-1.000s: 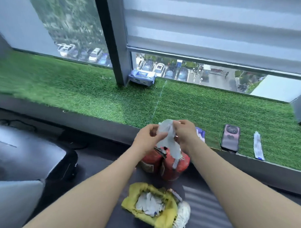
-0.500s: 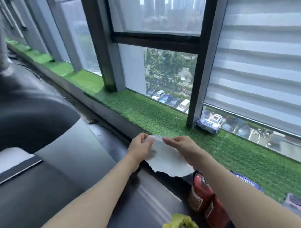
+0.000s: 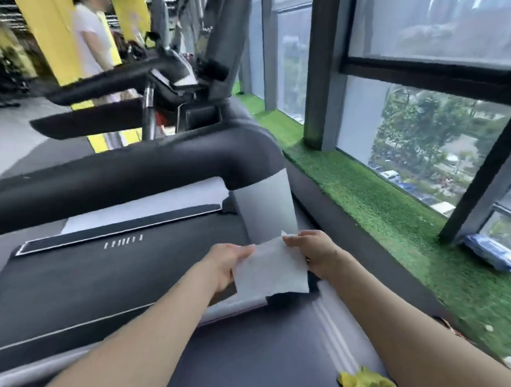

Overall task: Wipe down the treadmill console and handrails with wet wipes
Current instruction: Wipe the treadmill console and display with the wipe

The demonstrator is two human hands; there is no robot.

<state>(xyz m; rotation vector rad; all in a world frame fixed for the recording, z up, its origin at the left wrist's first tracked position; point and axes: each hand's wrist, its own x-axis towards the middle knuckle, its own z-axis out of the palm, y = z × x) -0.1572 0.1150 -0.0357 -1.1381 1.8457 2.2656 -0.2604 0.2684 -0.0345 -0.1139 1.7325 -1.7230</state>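
Wet wipe [image 3: 270, 270] hangs spread between both hands, fingers [image 3: 290, 240] pinching its top corners; a loose pinch could drop it onto the treadmill belt [image 3: 100, 277].

The wipe [image 3: 270, 269] hangs between both hands above the treadmill deck [image 3: 100, 277], handrail [image 3: 139, 166] behind.

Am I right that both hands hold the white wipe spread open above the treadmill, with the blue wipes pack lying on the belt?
Not quite: the head view shows the pack on the green turf ledge by the window. The left hand and right hand do hold the wipe over the treadmill.
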